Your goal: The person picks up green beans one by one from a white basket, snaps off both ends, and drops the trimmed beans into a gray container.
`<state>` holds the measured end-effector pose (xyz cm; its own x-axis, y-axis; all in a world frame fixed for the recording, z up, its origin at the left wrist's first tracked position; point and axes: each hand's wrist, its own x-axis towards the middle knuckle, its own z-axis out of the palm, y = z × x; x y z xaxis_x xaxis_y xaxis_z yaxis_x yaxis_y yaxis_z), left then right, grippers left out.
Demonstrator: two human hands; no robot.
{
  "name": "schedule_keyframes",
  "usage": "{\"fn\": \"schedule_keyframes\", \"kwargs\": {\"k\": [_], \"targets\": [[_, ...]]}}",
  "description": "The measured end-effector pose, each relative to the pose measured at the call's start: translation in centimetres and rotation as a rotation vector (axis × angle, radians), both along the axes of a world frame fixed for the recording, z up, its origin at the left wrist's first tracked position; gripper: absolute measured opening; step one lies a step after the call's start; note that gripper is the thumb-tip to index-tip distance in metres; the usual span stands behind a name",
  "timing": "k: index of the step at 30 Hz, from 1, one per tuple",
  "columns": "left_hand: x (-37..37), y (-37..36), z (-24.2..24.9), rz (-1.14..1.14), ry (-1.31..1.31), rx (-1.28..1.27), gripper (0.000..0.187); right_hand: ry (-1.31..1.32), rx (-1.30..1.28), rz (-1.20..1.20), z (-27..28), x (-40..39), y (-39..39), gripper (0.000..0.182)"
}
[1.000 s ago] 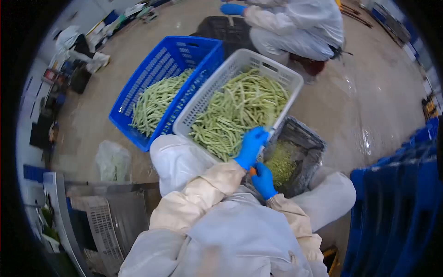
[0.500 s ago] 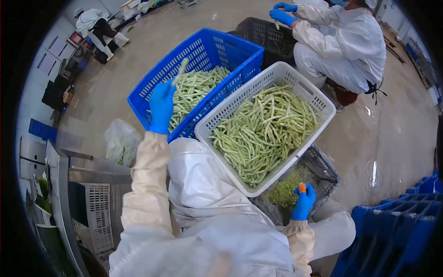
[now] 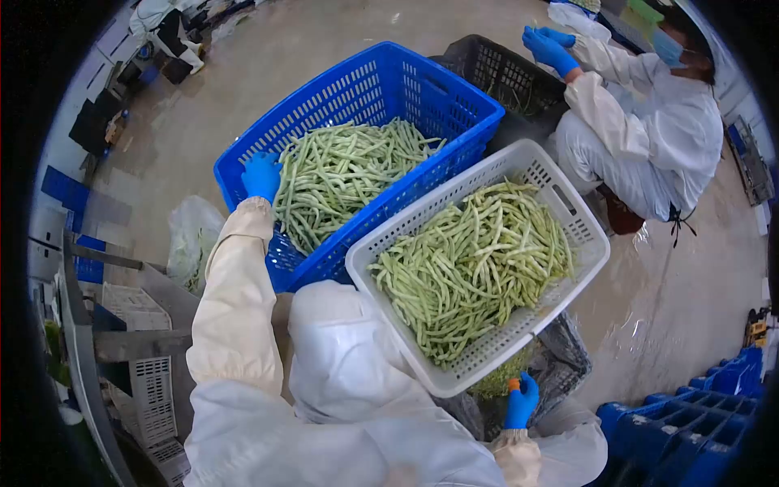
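My left hand [image 3: 262, 175], in a blue glove, is over the left part of the blue crate [image 3: 324, 96], beside its green beans [image 3: 349, 166]. Its fingers are too small and foreshortened to tell whether they hold anything. My right hand [image 3: 522, 401], also gloved, is low on the right with its fingers closed around a small orange object [image 3: 514, 385]. It is beside the dark lined container [image 3: 568, 357] of green scraps [image 3: 497, 380]. Between the hands, the white crate [image 3: 596, 258] holds a pile of green beans [image 3: 479, 268].
A co-worker [image 3: 625, 130] in white with blue gloves crouches at upper right beside a black crate [image 3: 503, 77]. Another person [image 3: 166, 32] bends at upper left. Blue pallets [image 3: 690, 422] stand at lower right, a metal frame [image 3: 85, 349] at left, and a plastic bag [image 3: 193, 239] nearby.
My left hand has moved down and left, and the bean that stuck up from it no longer shows. The view has shifted. The co-worker's hands appear farther right.
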<state>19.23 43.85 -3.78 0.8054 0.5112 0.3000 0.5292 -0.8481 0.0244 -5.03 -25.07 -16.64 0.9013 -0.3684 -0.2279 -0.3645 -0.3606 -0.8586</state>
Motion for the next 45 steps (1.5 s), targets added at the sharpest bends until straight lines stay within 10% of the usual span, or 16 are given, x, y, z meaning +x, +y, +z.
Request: {"fn": "schedule_keyframes", "kwargs": {"k": [8,19,26,35,38,45], "targets": [[5.0,4.8,-11.1,-0.129,0.169,0.074,0.021,0.06,-0.025,-0.09,-1.6,0.3,0.2,0.026],[8.0,4.9,-13.6,0.069,0.27,-0.053,0.016,0.167,-0.006,-0.132,-1.2,0.6,0.4,0.023],[6.6,8.0,-13.5,-0.227,-0.083,-0.129,0.016,0.179,0.031,-0.133,-0.3,1.0,0.9,0.017],[4.3,6.9,-3.2,-0.106,-0.296,-0.074,0.02,0.108,0.316,-0.204,1.0,0.8,1.0,0.013],[5.2,4.5,0.6,-0.314,-0.519,-0.557,0.023,0.033,0.361,-0.178,1.6,0.5,1.3,0.013],[-2.7,-25.9,11.8,-0.898,-0.301,-1.278,0.014,-0.113,0.375,-0.175,2.1,-0.3,0.5,0.015]]}}
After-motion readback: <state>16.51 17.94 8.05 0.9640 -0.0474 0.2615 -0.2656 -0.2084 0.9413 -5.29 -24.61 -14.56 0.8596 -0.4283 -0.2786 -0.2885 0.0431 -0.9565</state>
